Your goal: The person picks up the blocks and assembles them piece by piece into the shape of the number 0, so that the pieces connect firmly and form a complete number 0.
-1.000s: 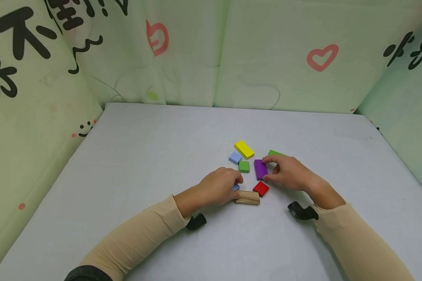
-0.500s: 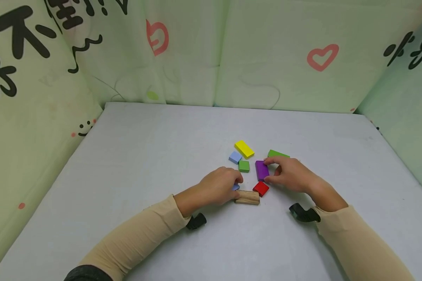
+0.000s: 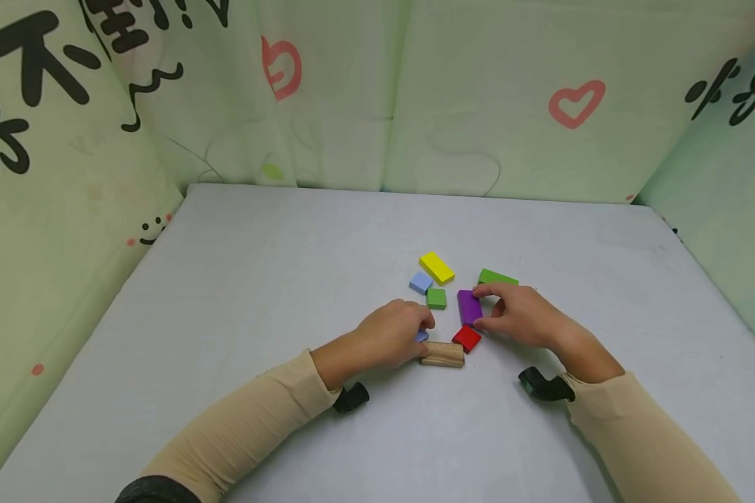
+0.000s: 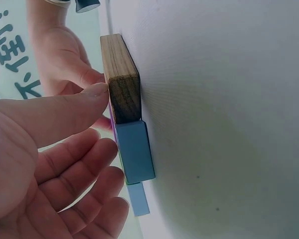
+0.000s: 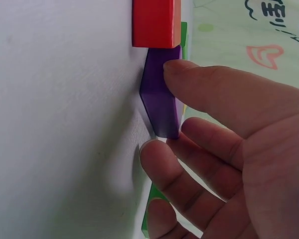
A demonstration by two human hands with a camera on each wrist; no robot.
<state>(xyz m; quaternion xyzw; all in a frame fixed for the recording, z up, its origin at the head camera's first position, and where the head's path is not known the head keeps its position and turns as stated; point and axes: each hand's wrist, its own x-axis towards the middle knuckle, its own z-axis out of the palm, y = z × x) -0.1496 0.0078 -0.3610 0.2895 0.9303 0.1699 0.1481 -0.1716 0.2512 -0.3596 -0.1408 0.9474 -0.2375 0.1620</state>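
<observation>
My left hand [image 3: 395,334] rests beside the nearest blocks, its thumb touching the edge of a bare wood block [image 3: 443,354]. Its loosely bent fingers stay close to a blue block [image 4: 135,152], which they mostly cover in the head view. With thumb and index finger, my right hand [image 3: 521,312] pinches a flat purple block [image 3: 469,307] at its two ends; the other fingers are bent loosely. A red block [image 3: 467,339] touches the purple block's near end and lies against the wood block's right end.
Beyond the hands lie a small green block [image 3: 437,299], a second blue block [image 3: 421,282] and a yellow block [image 3: 437,267]. A long green block [image 3: 498,276] sits just behind the right hand. Printed curtains [image 3: 478,105] border the white table [image 3: 258,244].
The right hand has drawn the purple block slightly right and toward me, up to the red block, uncovering more of the long green block. My left hand holds still.
</observation>
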